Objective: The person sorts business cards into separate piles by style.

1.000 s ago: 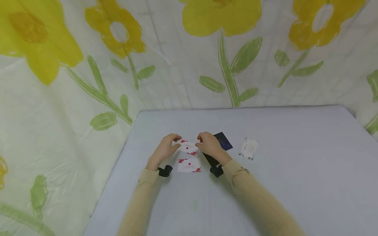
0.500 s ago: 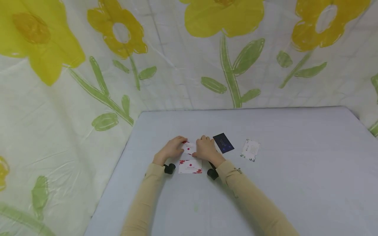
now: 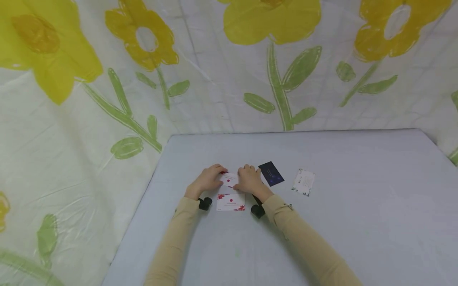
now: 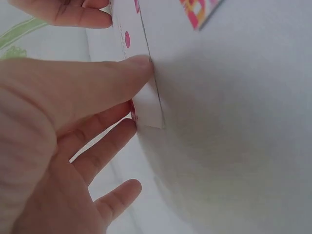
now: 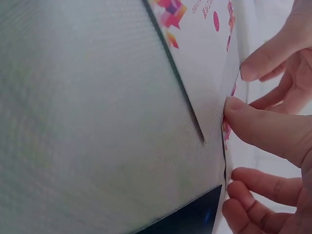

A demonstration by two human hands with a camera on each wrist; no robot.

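A white business card (image 3: 229,180) with red floral corners lies on the table between both hands. My left hand (image 3: 207,180) pinches its left end, thumb (image 4: 139,66) on the near edge and fingertips at the far edge. The right hand (image 3: 249,180) holds the other end, its thumb (image 5: 236,106) on the near edge and its other fingers (image 5: 265,185) beyond. Just nearer the body, a matching red-and-white card (image 3: 230,202) lies flat. To the right of the right hand is a dark blue card (image 3: 271,173).
Farther right, a white card with leafy corners (image 3: 303,182) lies at a slant on the pale table (image 3: 358,206). Behind the table hangs a white curtain (image 3: 218,95) with yellow flowers. A small black camera (image 3: 205,203) sits at the left wrist, and another (image 3: 257,210) at the right.
The held card, raised and slanted a second ago, now lies level above the matching card. Both hands have come closer together, and the right has moved off the dark blue card. Little differs in the last half second.
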